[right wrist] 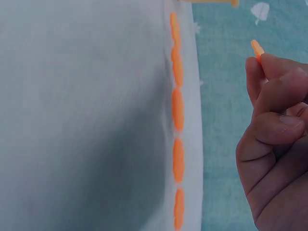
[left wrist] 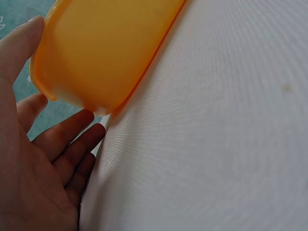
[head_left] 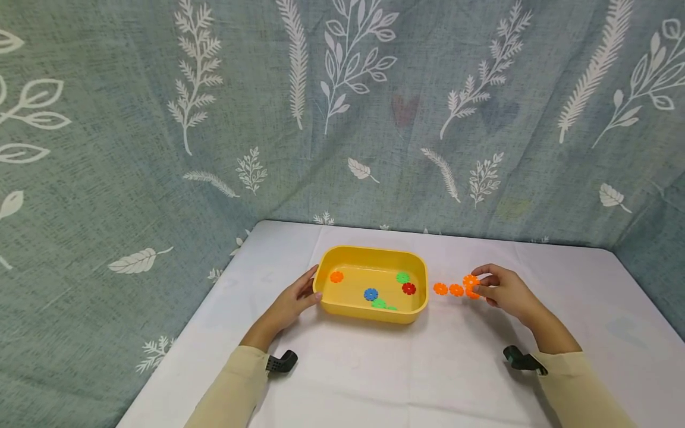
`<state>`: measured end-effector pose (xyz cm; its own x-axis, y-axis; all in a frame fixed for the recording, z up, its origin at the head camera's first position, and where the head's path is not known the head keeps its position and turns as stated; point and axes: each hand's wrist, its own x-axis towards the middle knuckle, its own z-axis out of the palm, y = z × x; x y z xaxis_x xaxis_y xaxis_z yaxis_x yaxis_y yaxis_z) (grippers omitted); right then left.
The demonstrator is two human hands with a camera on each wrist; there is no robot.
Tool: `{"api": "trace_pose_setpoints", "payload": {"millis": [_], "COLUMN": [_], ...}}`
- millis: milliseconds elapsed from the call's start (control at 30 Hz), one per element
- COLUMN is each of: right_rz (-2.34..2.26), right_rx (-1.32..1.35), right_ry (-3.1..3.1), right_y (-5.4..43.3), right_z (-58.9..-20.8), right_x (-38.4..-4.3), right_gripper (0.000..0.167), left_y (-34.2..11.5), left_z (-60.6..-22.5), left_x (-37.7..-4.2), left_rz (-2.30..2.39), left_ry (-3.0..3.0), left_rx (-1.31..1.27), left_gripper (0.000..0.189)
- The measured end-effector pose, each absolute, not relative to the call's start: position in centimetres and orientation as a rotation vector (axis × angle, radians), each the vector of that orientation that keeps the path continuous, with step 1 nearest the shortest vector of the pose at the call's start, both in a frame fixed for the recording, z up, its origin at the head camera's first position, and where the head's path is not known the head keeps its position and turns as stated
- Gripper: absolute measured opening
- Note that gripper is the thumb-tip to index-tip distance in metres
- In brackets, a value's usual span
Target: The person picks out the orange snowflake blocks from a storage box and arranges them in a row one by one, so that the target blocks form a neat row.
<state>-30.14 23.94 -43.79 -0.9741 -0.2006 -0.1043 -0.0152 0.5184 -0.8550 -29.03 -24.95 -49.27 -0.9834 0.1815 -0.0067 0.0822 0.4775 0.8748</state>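
Observation:
A yellow plastic tray (head_left: 369,315) stands on the white table. My left hand (head_left: 289,306) rests against its left end, with the thumb at the rim and the other fingers loosely spread along the outer wall in the left wrist view. To the right of the tray, my right hand (head_left: 505,291) pinches an orange notched disc (head_left: 471,281) between thumb and fingertips, raised above the cloth. Under and beside it runs a row of orange discs (right wrist: 177,109), partly hidden by the hand in the head view.
Inside the tray lie an orange disc (head_left: 336,277), a blue disc (head_left: 371,294), a red disc (head_left: 409,288) and several green discs (head_left: 403,277). A leaf-patterned curtain (head_left: 364,178) hangs behind the table (head_left: 364,368).

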Motion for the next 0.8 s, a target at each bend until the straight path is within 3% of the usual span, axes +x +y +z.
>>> {"api": "trace_pose_setpoints", "payload": {"millis": [800], "right_rz": [-1.448], "right_rx": [-0.072], "right_ry": [2.679], "right_y": [29.9], "right_z": [-45.5], "right_x": [-28.4], "right_gripper": [0.041], "left_y": [-24.9], "left_z": [-49.4], "left_x": [-29.0], "left_rz": [1.547], "left_ry": [2.612], "left_rx": [0.234], "left_gripper": [0.074]}}
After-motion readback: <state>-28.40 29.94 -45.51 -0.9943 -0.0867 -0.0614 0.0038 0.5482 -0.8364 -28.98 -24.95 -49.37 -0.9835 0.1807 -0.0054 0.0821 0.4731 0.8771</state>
